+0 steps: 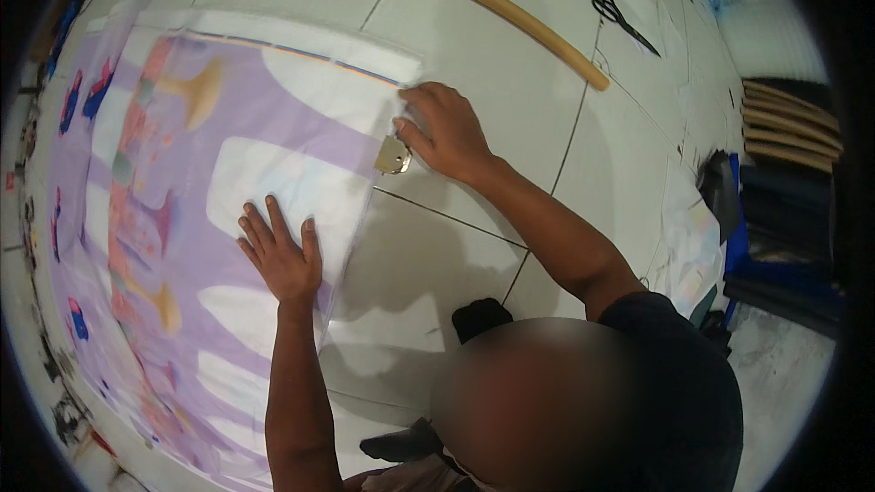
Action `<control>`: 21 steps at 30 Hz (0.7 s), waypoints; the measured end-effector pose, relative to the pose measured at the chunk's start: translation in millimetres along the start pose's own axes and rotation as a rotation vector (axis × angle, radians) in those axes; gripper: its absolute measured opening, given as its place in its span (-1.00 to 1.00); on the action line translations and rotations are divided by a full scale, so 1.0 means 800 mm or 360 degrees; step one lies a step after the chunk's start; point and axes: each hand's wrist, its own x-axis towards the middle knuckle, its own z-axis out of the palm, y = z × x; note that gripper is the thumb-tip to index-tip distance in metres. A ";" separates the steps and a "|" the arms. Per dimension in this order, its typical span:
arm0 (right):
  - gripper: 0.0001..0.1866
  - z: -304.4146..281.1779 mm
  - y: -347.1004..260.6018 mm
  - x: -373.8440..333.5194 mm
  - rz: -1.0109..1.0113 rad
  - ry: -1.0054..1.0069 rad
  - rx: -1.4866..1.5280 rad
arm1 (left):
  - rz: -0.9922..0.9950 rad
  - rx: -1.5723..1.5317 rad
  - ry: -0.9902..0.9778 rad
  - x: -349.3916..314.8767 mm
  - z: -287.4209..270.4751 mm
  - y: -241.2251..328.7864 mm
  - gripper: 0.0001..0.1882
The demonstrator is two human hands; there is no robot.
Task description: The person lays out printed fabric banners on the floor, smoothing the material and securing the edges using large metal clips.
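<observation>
A large printed sheet (301, 109), lilac and white with colourful shapes, lies spread over the tiled floor. My left hand (281, 251) rests flat on it with the fingers spread, holding nothing. At the sheet's right corner is my right hand (447, 132), its fingers and thumb curled at the edge and closed on it. Right below that thumb, a small square metal piece (393, 156) sits on the sheet's edge; its exact kind I cannot make out.
Beyond the sheet lies a long tan tube (492, 2). Black-handled scissors (624, 22) lie at the far right. Stacked brown rolls (791, 126) and dark rolls (788, 219) stand along the right side, near a crumpled clear wrapping (691, 246). Dark-socked feet show below.
</observation>
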 end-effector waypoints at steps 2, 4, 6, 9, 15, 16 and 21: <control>-0.53 -0.025 -0.023 -0.006 0.0694 -0.0340 0.0151 | 0.0011 0.0011 0.0016 0.000 0.001 -0.001 -0.26; -0.51 -0.026 -0.032 -0.025 0.0985 -0.0551 0.0225 | 0.0012 0.0045 0.0011 -0.003 0.005 -0.006 -0.26; -0.51 -0.015 -0.037 -0.049 0.0882 -0.0613 0.0191 | 0.0019 0.0055 0.0014 -0.001 0.006 -0.003 -0.27; -0.50 0.013 -0.053 -0.062 0.0670 -0.0258 0.0171 | 0.0029 0.0043 0.0016 -0.001 0.005 -0.004 -0.27; -0.52 0.021 -0.059 -0.049 0.1193 -0.0328 0.1315 | 0.0042 0.0060 0.0017 0.001 0.007 -0.003 -0.27; -0.50 0.019 -0.069 -0.049 0.1433 -0.0257 0.1582 | 0.0038 0.0052 0.0020 0.000 0.007 -0.004 -0.27; -0.40 0.010 -0.051 -0.038 0.1503 -0.0376 0.1614 | 0.0021 0.0035 0.0007 0.000 0.004 -0.002 -0.26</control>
